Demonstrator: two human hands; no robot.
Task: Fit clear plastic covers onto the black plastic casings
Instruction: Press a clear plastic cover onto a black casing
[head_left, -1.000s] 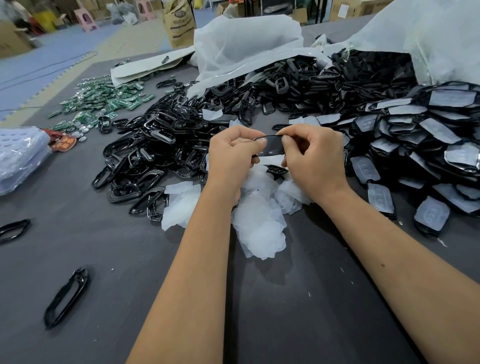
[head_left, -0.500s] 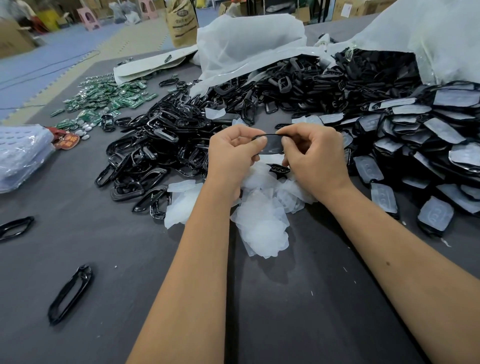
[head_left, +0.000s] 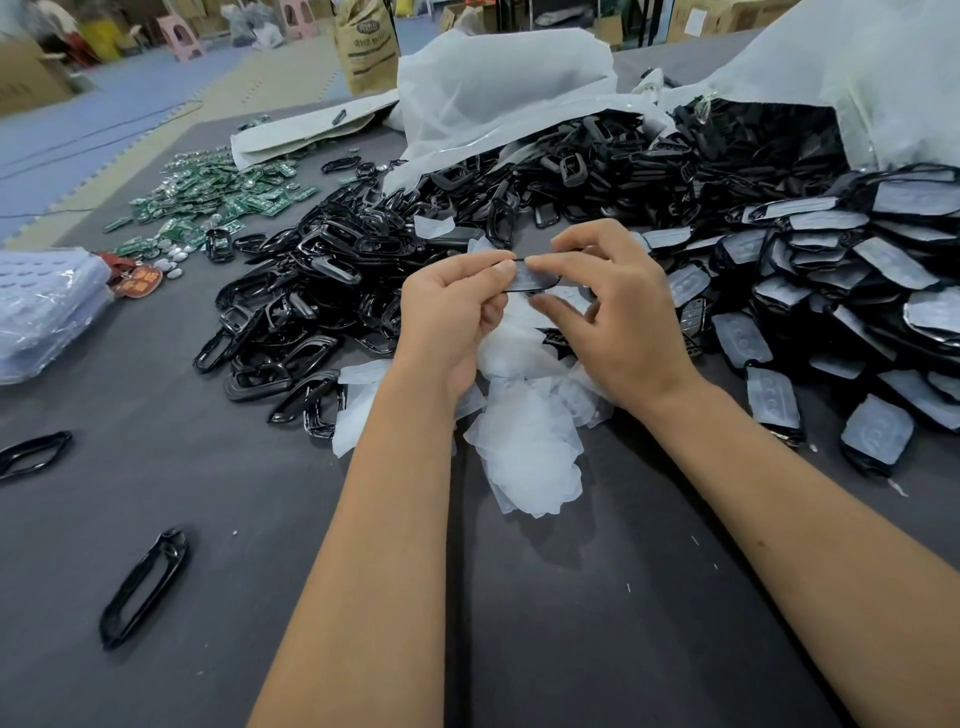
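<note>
- Black casing (head_left: 535, 280): 1 piece, held above the table between both hands. Long axis runs side to side, from the left fingertips toward the right fingertips. Only a thin dark rim and a pale face show between the fingers.
- Clear cover: appears to lie on the held casing, its pale sheen just under the right thumb; whether it is fully seated cannot be told.
- Left hand (head_left: 457, 312): fingers curled, thumb and forefinger pinching the casing's left end.
- Right hand (head_left: 618, 317): thumb (head_left: 550, 265) laid flat along the upper edge, forefinger below, pinching the right part of the casing. Judged the hand nearer the unseated edge, so the pressing move likely falls to it.
- Loose clear covers (head_left: 524, 447): heap directly beneath both hands, nearer the wrists than the fingertips.
- Empty black frames (head_left: 291, 317): large pile outward of the left fingers; 2 strays lie well apart, beside the left forearm.
- Covered casings (head_left: 878, 291): stacked pile outward of the right fingers, judged the finished lot.
- White sack (head_left: 883, 73): beyond the right fingertips, mouth open, more black parts spilling from it.
- White sheet (head_left: 493, 83): beyond the fingertips, draped over the far end of the black parts.
- Green circuit boards (head_left: 218, 197): loose scatter far beyond the left fingers.
- Clear bag (head_left: 41, 312): far outward of the left hand; contents not legible.
- Grey table (head_left: 597, 623): bears all of the above.
</note>
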